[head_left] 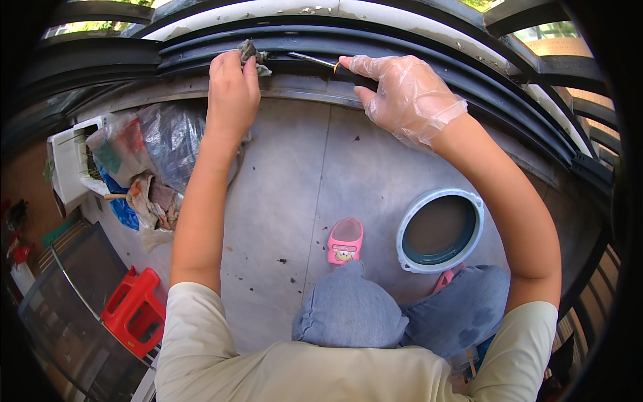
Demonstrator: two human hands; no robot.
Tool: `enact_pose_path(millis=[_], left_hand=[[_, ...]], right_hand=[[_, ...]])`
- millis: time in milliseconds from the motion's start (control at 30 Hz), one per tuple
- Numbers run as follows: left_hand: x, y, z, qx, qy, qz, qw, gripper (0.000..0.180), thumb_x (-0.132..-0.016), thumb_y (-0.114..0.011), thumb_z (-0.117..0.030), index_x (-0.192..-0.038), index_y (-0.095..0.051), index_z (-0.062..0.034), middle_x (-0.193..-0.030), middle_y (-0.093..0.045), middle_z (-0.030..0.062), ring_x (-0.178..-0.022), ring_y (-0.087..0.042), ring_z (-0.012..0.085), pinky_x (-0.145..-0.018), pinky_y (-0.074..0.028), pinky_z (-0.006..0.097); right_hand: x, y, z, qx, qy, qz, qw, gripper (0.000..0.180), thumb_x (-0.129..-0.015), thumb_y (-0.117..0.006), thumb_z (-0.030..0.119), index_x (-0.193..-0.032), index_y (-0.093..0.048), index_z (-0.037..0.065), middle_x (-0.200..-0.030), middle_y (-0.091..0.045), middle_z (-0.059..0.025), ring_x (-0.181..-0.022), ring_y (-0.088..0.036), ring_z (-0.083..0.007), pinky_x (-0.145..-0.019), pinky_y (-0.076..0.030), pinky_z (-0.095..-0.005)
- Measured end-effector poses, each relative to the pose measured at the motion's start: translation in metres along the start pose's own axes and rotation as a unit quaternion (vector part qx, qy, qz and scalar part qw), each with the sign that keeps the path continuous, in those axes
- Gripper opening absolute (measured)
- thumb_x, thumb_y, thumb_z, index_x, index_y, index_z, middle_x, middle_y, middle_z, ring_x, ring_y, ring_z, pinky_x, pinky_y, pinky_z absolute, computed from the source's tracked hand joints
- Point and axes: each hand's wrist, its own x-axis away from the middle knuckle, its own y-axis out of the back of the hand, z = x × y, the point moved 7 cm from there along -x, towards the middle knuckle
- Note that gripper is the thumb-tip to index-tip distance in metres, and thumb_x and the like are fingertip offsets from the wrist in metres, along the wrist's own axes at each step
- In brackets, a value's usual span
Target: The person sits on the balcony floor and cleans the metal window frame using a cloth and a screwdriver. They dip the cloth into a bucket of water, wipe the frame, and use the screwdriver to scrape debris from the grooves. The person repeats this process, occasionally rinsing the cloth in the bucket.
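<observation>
My bare left hand (pixel 233 90) pinches a crumpled, dirty grey rag (pixel 249 52) at the dark metal sliding track (pixel 295 41) along the far edge. To its right, my right hand (pixel 410 94) wears a thin clear plastic glove. Its fingers are closed round a screwdriver (pixel 311 59) with a dark handle and a yellow band. The screwdriver's thin metal shaft points left toward the rag and lies over the track. A small gap shows between its tip and the rag; whether the tip touches the track, I cannot tell.
A light blue basin (pixel 402 240) of murky water stands by my right knee, near my pink slipper (pixel 346 236). At left are plastic bags (pixel 175 137), a white box (pixel 67 167), a red plastic stool (pixel 136 311) and a mesh screen (pixel 70 321). Dark crumbs dot the grey floor (pixel 278 181).
</observation>
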Motion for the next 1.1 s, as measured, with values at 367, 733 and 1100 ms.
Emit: enact_pose_path(millis=[367,733,1100], left_hand=[[0.000,-0.002,0.024,0.059,0.086,0.059,0.993,0.026,-0.097,-0.047,-0.024,-0.102,-0.053,0.0010,-0.086,-0.059,0.0207,-0.078,-0.057,0.0365,-0.072,-0.045,0.040],[0.005,0.005,0.034,0.156,0.161,0.045,0.974,0.026,-0.097,-0.048,-0.024,-0.100,-0.052,0.0013,-0.074,-0.058,0.0188,-0.065,-0.055,0.0305,-0.064,-0.045,0.038],[-0.003,0.006,0.025,0.095,0.106,0.073,0.987,0.022,-0.093,-0.050,-0.018,-0.096,-0.051,0.0040,-0.086,-0.056,0.0251,-0.080,-0.053,0.0439,-0.072,-0.044,0.046]], right_hand=[[-0.025,-0.016,-0.002,-0.103,0.021,0.020,0.994,0.038,-0.088,-0.059,0.019,-0.126,-0.059,0.015,-0.106,-0.066,-0.0174,-0.094,-0.063,-0.0339,-0.089,-0.049,-0.0382],[-0.026,-0.003,0.002,-0.050,0.073,-0.016,0.996,0.035,-0.088,-0.059,0.016,-0.123,-0.062,0.015,-0.096,-0.068,-0.0180,-0.086,-0.064,-0.0340,-0.083,-0.051,-0.0366],[-0.029,0.008,-0.004,-0.021,0.052,0.035,0.998,0.037,-0.087,-0.058,0.014,-0.124,-0.062,0.014,-0.101,-0.067,-0.0172,-0.090,-0.064,-0.0329,-0.086,-0.050,-0.0358]])
